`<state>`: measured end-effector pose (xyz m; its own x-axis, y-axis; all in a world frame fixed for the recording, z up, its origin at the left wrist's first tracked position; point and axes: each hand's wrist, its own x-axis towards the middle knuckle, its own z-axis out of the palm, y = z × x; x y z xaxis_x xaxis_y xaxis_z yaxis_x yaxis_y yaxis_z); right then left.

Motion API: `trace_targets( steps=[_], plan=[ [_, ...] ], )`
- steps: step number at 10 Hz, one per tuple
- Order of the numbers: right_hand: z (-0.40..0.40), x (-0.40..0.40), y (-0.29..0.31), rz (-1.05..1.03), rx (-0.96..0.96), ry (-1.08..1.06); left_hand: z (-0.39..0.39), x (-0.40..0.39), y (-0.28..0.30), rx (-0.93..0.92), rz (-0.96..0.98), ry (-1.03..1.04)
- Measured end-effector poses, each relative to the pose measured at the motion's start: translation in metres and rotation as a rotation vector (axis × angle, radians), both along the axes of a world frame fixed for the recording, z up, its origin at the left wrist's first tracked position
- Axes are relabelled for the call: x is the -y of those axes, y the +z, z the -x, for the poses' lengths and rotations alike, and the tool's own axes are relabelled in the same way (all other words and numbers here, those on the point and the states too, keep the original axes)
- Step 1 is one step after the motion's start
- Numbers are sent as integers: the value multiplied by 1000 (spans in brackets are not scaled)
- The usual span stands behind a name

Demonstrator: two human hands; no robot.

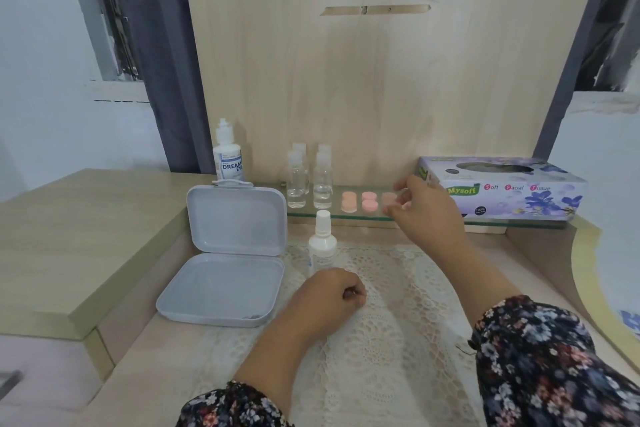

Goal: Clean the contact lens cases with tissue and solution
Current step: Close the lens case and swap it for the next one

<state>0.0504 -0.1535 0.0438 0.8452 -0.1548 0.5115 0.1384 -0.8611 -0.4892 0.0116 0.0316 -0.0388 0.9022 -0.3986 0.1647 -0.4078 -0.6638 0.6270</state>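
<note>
Closest to us, we are looking down at two forearms in dark floral sleeves (540, 364) reaching over a white lace cloth (388, 340) that is lying on a pale wooden surface (69, 236). Our left hand (329, 295) is resting on the lace, its fingers curled into a loose fist and holding nothing that we can see. Just left of it, a pale grey hinged box (225, 288) is lying open, its lid (237, 218) standing up behind the tray. Just beyond the left hand, a small white-capped bottle (322, 243) is standing upright on the cloth.

Farther back, our right hand (426, 208) is reaching over a glass shelf (346, 215), with thumb and fingers spread and closing around the rightmost of three pink contact lens cases (369, 201); we cannot tell whether the fingers are already touching it. The three cases are sitting in a row on the shelf, each showing two round caps. Left of them, four small clear bottles (309, 180) are standing in a cluster. At the shelf's left end, a taller white solution bottle (228, 156) is standing upright. At the right end, a purple flowered tissue box (502, 187) is lying lengthwise. Behind everything, a light wood panel (381, 62) is rising.
</note>
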Motion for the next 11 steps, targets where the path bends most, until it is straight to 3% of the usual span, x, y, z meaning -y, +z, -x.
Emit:
trace_targets(
  steps=[11],
  plan=[
    [8,-1,-2,304,-53,-319,0,-2,-1,-23,9,6]
  ],
)
